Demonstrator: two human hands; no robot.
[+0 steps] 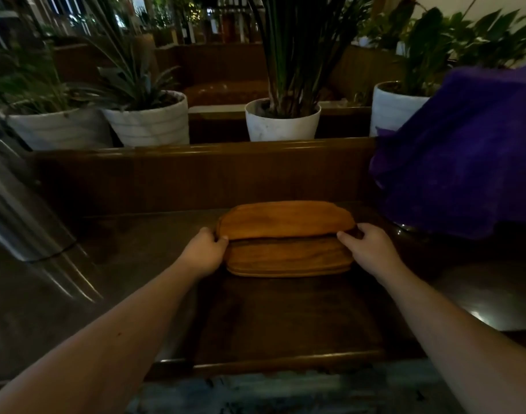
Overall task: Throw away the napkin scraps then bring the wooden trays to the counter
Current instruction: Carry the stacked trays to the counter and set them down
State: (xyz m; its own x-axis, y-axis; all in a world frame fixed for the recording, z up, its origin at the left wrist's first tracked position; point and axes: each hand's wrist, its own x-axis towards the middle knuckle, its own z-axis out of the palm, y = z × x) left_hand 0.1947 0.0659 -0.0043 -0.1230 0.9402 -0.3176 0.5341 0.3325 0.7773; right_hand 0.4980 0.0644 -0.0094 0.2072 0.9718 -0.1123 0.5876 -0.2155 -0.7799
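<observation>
A stack of wooden trays (pixel 288 255) lies on the dark wooden counter (pixel 285 318) in front of me. The top tray (pixel 285 218) is tilted, its near edge raised off the ones below. My left hand (pixel 206 252) grips the stack's left end, thumb on the top tray's edge. At the right end, my right hand (pixel 370 249) holds on with fingers curled over the top tray's rim. No napkin scraps are in view.
A purple cloth (pixel 459 156) covers something at the right of the counter. A raised wooden ledge (pixel 202 150) runs behind the trays, with several white plant pots (pixel 282 122) on it. A metal object (pixel 26 216) slants at the left.
</observation>
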